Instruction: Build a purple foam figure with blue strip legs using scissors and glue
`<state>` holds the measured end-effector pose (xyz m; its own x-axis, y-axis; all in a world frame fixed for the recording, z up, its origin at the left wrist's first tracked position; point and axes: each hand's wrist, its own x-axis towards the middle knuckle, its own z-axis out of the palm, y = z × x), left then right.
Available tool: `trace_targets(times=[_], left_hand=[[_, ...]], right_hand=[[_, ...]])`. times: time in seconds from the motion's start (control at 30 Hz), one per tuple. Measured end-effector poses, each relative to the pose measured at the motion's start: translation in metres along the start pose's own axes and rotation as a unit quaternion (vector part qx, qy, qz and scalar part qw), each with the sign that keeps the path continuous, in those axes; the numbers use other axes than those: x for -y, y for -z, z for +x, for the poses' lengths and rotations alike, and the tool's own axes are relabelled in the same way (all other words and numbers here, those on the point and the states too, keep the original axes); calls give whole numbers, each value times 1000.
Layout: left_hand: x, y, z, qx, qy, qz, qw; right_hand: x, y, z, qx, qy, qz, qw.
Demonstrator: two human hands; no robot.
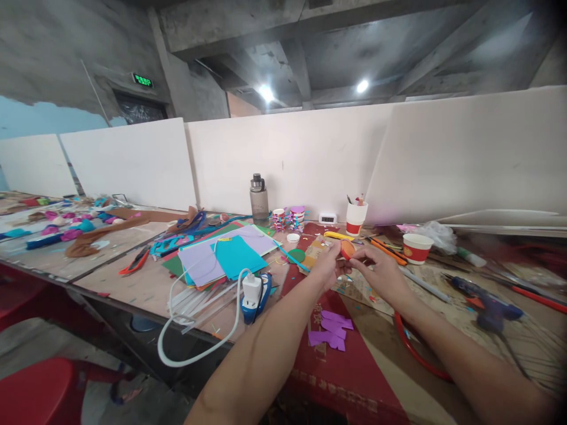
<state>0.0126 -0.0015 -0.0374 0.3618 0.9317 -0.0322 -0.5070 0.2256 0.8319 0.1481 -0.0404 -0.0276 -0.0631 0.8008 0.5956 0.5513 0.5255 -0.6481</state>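
Over the cardboard on the table, my left hand [326,267] is closed on a small round orange disc [348,248], perhaps paper or card. My right hand [372,270] is pinched at the disc's right edge; whether a smaller piece sits between its fingertips is hidden. Left of my hands lie a green paper circle [296,255] and a narrow blue strip [290,257]. Cut purple paper pieces [331,330] rest on the red cardboard [354,369] below my wrists. A yellow utility knife [338,235] lies just behind my hands.
Coloured paper sheets [241,258], a power strip with a white plug [252,290] and red-handled scissors [135,261] lie leftward. Behind stand a bottle [259,203], small decorated cups [297,219] and a pen cup [356,217]. A glue gun [491,313] and a paper cup [417,249] are rightward.
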Motion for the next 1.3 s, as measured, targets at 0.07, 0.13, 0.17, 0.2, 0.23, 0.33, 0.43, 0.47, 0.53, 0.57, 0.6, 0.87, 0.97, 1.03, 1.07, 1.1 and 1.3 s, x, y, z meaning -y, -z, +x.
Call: trace_targets(times=[0.07, 0.13, 0.17, 0.2, 0.23, 0.33, 0.43, 0.47, 0.53, 0.57, 0.6, 0.87, 0.97, 1.03, 1.07, 1.1, 1.3], left_hand=[[-2, -1, -1, -8, -27, 10, 1000], [-3, -1, -1, -6, -64, 27, 998], [-4, -1, -2, -3, -82, 38, 996], [-4, -1, -2, 0, -99, 48, 994], [-4, -1, -2, 3, -113, 56, 992], [-2, 0, 0, 2, -139, 77, 987], [0, 1, 1, -11, -152, 117, 981], [-1, 1, 1, -14, -157, 139, 978], [-3, 0, -1, -12, -167, 188, 968], [-5, -1, -2, -7, -170, 212, 962], [-6, -2, -3, -1, -173, 233, 957], [-7, -1, -3, 19, -209, 346, 914], [-5, 1, -2, 26, -222, 378, 898], [-2, 3, 0, 34, -230, 386, 893], [-1, 4, 1, 40, -233, 386, 892], [1, 5, 3, 48, -235, 380, 893], [5, 8, 12, 122, -205, 247, 939]], right_hand=[[-1, -2, 0, -28, -28, 25, 999], [-4, -3, 0, -53, -70, 58, 994], [-6, -4, 0, -58, -93, 81, 991], [-8, -5, 0, -59, -117, 108, 986], [-9, -6, 1, -57, -141, 137, 979], [-12, -9, 2, -44, -193, 218, 956], [-12, -11, 2, -40, -226, 278, 933], [-12, -11, 2, -40, -236, 296, 925], [-11, -11, 2, -33, -248, 328, 911], [-10, -11, 2, -28, -251, 341, 906], [-10, -11, 2, -24, -253, 351, 901], [-9, -10, 3, -11, -252, 386, 887], [-7, -10, 3, -7, -249, 386, 888], [-7, -10, 4, 3, -243, 387, 890], [-7, -10, 4, 6, -241, 388, 890], [-7, -9, 4, 7, -239, 389, 889], [-12, -7, 6, -8, -257, 365, 895]])
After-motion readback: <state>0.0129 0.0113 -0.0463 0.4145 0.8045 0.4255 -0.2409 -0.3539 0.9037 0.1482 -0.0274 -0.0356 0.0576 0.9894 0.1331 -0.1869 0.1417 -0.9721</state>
